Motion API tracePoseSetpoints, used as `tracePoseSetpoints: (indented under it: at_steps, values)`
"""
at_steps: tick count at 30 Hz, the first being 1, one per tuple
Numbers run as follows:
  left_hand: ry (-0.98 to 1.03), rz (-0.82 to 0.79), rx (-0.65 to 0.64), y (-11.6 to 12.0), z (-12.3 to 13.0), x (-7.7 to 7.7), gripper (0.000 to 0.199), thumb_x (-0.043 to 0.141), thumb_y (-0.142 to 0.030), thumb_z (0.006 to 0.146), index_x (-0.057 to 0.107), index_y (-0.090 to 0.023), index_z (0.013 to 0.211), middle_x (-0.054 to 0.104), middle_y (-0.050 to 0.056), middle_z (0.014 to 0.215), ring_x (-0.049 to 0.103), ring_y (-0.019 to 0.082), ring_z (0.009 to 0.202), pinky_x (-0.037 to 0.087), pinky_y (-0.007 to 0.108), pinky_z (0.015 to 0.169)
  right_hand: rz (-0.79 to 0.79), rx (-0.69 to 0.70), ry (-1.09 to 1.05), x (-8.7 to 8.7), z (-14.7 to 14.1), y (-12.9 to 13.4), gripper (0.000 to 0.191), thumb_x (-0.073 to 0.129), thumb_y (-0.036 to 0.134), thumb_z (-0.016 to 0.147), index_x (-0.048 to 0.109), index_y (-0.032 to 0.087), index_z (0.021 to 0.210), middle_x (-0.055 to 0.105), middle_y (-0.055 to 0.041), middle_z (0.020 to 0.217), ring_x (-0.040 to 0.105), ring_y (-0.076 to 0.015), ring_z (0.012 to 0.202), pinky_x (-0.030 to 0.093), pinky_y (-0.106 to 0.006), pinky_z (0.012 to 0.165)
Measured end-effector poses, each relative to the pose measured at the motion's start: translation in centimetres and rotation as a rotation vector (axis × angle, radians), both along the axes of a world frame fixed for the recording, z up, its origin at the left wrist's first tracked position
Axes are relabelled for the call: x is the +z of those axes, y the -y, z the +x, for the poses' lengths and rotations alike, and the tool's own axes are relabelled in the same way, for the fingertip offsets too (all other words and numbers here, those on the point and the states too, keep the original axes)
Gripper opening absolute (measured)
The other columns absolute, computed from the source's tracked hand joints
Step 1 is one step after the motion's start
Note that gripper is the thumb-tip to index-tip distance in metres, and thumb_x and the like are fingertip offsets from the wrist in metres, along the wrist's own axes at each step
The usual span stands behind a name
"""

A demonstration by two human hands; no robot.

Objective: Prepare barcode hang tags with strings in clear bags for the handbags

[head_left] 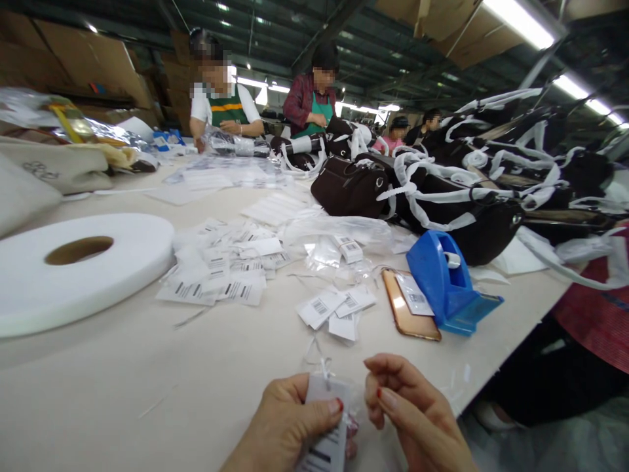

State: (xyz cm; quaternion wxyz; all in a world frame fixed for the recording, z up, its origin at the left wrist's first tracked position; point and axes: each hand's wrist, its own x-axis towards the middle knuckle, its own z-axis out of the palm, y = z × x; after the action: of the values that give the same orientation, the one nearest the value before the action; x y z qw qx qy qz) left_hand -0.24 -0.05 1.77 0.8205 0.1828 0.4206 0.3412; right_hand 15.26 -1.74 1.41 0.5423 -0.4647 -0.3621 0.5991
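My left hand [289, 419] holds a white barcode tag [327, 432] at the bottom centre, its thumb pressed on the front. Clear plastic shows around the tag, and a thin white string [322, 360] loops from its top. Just to the right is my right hand [410, 406], fingers curled and thumb apart from them, with nothing visible between them. Beyond the hands lies a small group of barcode tags [317, 308]. A larger spread of printed labels [216, 265] is on the table [147, 387] further left.
A big white roll [132, 262] lies at the left. A blue tape dispenser [437, 282] stands by a gold phone [398, 305] with a tag on it. Dark bags [348, 187] with white-wrapped straps are piled back right. Several people are beyond the table; another person's red clothing shows at right.
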Motion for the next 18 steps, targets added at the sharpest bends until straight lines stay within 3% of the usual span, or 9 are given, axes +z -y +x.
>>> tracePoseSetpoints:
  at_steps: [2, 6, 11, 18]
  values:
    - [0.019, -0.027, -0.065, 0.1, -0.3, 0.5, 0.02, 0.076, -0.02, 0.052, 0.069, -0.008, 0.065, 0.066, 0.007, 0.054, 0.054, 0.011, 0.043, 0.041, 0.022, 0.047, 0.196, 0.074, 0.219, 0.8, 1.3, -0.2, 0.021, 0.065, 0.026, 0.074, 0.065, 0.027, 0.094, 0.062, -0.0016, 0.08, 0.055, -0.0141, 0.07, 0.045, -0.024, 0.063]
    - [0.076, -0.022, -0.164, 0.1, -0.7, 0.3, 0.018, 0.074, -0.017, 0.05, 0.068, -0.007, 0.065, 0.067, 0.008, 0.057, 0.055, 0.012, 0.048, 0.04, 0.023, 0.051, 0.457, 0.412, 0.511, 2.1, 2.6, -1.0, 0.028, 0.057, 0.012, 0.077, 0.067, 0.033, 0.093, 0.058, -0.0046, 0.092, 0.056, -0.0186, 0.085, 0.046, -0.03, 0.074]
    - [0.079, -0.019, -0.308, -0.3, -1.0, -0.8, 0.024, 0.072, -0.016, 0.044, 0.069, -0.008, 0.066, 0.066, 0.008, 0.06, 0.054, 0.014, 0.049, 0.036, 0.024, 0.049, 0.452, 0.659, 0.625, 3.2, 2.4, -1.8, 0.016, 0.059, 0.022, 0.079, 0.072, 0.029, 0.086, 0.055, -0.0058, 0.092, 0.056, -0.0174, 0.081, 0.047, -0.029, 0.073]
    - [-0.08, 0.033, -0.266, 0.0, -0.8, 0.5, 0.017, 0.069, -0.02, 0.045, 0.066, -0.009, 0.058, 0.06, 0.003, 0.049, 0.045, 0.01, 0.042, 0.026, 0.022, 0.046, 0.395, 0.696, 0.679, 3.5, 1.6, -2.3, 0.011, 0.061, 0.021, 0.078, 0.071, 0.022, 0.077, 0.055, -0.004, 0.081, 0.057, -0.0148, 0.074, 0.046, -0.023, 0.066]
